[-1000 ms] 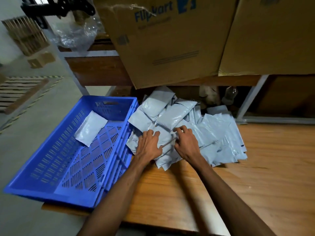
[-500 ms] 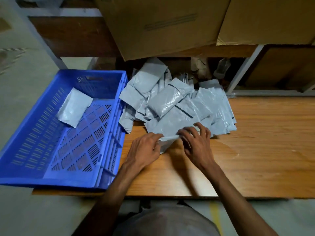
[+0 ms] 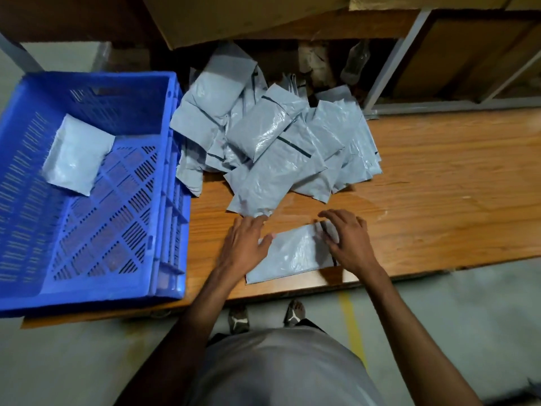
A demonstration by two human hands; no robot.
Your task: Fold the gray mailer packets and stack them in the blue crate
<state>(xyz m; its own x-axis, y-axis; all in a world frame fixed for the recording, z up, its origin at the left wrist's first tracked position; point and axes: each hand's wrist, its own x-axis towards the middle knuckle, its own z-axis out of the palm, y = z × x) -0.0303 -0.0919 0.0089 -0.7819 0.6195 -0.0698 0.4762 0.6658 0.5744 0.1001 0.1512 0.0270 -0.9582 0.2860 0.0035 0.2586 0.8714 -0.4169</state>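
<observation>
Head view showed one gray mailer packet (image 3: pixel 292 253) lying flat on the desk (image 3: pixel 439 186) near its front edge, its long axis running left to right between both hands. The left hand (image 3: pixel 246 244) pressed its left end with straight fingers; the right hand (image 3: pixel 348 241) rested loosely curved on its right end. The blue crate (image 3: pixel 164 177) sat just left, nearer the left hand.

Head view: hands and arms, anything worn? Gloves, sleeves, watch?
Nothing worn. The left hand and the right hand are bare: no gloves, rings or watch visible. Both forearms are uncovered up to the frame edge, no sleeves showing. A gray shirt covers the torso.
</observation>
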